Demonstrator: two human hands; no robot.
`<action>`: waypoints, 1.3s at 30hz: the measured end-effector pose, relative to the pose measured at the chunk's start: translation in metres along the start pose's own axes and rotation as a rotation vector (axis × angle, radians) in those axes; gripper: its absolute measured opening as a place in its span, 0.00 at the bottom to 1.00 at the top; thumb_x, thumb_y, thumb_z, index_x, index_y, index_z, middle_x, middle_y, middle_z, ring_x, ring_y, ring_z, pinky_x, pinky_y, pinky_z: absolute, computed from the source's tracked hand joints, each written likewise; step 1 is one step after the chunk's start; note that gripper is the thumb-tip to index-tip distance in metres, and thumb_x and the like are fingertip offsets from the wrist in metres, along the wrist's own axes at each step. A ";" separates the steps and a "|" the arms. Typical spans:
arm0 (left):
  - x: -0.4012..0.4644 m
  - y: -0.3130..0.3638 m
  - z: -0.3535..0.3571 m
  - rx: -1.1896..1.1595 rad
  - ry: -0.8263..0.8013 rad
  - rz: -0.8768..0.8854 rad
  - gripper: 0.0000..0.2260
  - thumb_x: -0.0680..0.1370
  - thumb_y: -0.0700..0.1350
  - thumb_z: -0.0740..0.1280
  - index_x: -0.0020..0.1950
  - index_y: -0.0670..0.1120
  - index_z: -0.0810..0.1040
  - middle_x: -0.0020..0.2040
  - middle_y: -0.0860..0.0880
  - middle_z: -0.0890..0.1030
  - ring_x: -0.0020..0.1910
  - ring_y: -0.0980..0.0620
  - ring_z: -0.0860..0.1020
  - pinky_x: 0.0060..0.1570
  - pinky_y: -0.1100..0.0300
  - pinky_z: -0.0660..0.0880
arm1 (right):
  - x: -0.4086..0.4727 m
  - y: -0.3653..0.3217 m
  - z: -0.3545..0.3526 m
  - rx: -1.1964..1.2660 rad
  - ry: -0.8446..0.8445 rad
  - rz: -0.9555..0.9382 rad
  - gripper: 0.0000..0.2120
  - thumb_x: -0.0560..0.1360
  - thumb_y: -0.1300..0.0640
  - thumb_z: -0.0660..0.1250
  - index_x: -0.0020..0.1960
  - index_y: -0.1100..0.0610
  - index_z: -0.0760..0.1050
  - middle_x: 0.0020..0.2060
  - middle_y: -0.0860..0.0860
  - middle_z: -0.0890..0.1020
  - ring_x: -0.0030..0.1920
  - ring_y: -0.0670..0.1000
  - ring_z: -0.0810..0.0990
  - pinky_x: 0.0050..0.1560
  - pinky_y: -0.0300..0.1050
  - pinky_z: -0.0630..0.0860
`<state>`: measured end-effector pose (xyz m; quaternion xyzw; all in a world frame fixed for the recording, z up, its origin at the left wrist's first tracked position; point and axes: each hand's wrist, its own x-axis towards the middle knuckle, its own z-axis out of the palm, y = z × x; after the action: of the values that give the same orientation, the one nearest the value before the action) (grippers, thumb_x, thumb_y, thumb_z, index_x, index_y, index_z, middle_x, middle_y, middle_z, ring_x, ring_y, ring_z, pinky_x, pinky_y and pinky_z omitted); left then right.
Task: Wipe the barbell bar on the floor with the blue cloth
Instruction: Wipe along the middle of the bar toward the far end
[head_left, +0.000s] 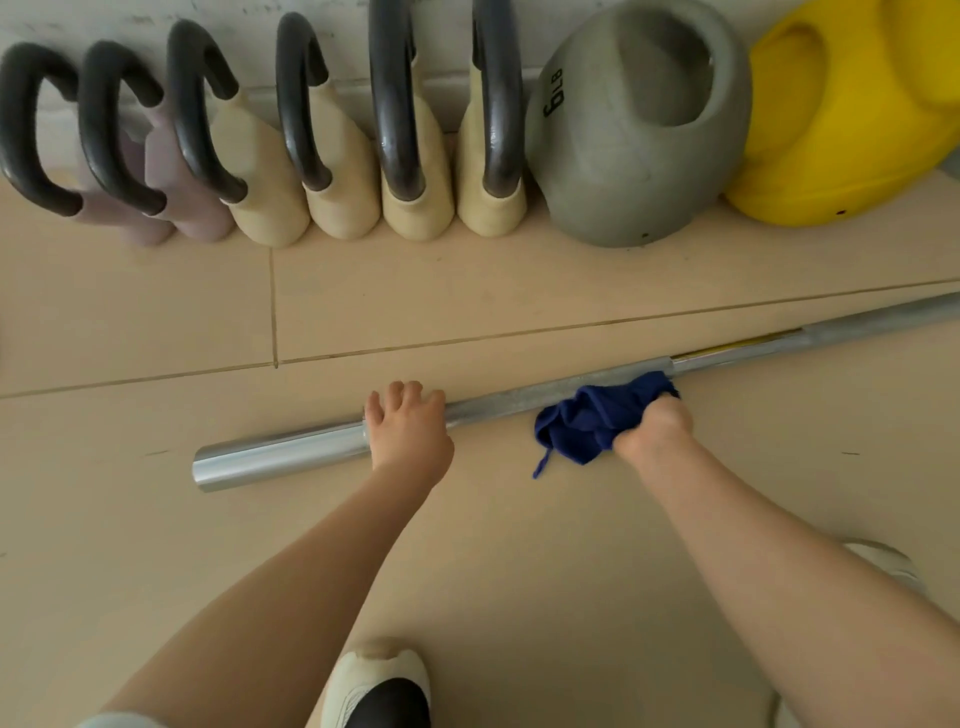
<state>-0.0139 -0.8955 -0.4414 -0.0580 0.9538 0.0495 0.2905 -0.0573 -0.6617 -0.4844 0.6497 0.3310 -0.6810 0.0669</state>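
A silver barbell bar (498, 402) lies on the beige tiled floor, running from the lower left up to the right edge. My left hand (408, 428) rests on top of the bar near its thick left sleeve, fingers draped over it. My right hand (657, 423) grips a bunched dark blue cloth (592, 421) and presses it against the bar right of the middle. A loose thread of the cloth trails on the floor.
Several kettlebells stand along the wall behind the bar: pink and cream ones (270, 192), a grey one (639, 130) and a yellow one (852, 114). My shoes (376, 686) are on the floor near the bottom edge.
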 end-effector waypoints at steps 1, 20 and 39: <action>0.002 0.007 -0.001 -0.012 -0.005 0.048 0.21 0.76 0.45 0.63 0.69 0.50 0.67 0.67 0.47 0.68 0.69 0.45 0.63 0.71 0.49 0.55 | -0.005 0.003 0.004 -0.001 -0.039 0.055 0.12 0.81 0.54 0.50 0.54 0.56 0.71 0.66 0.52 0.70 0.64 0.53 0.69 0.56 0.47 0.65; 0.036 0.086 0.000 -0.017 0.110 0.199 0.15 0.80 0.51 0.60 0.66 0.49 0.72 0.58 0.48 0.76 0.58 0.44 0.72 0.55 0.54 0.66 | -0.017 -0.043 0.004 -0.502 -0.078 -0.205 0.05 0.79 0.53 0.58 0.49 0.54 0.68 0.49 0.53 0.73 0.41 0.53 0.74 0.42 0.45 0.72; 0.036 0.082 -0.016 -0.049 -0.025 0.204 0.15 0.80 0.51 0.61 0.66 0.53 0.71 0.57 0.48 0.76 0.58 0.45 0.72 0.56 0.55 0.67 | -0.003 -0.038 -0.006 -2.071 -0.496 -1.583 0.17 0.80 0.53 0.55 0.69 0.50 0.65 0.64 0.48 0.74 0.66 0.54 0.67 0.65 0.51 0.57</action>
<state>-0.0637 -0.8195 -0.4430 0.0330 0.9496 0.1029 0.2941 -0.0716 -0.6307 -0.4672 -0.2087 0.9598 -0.0706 0.1740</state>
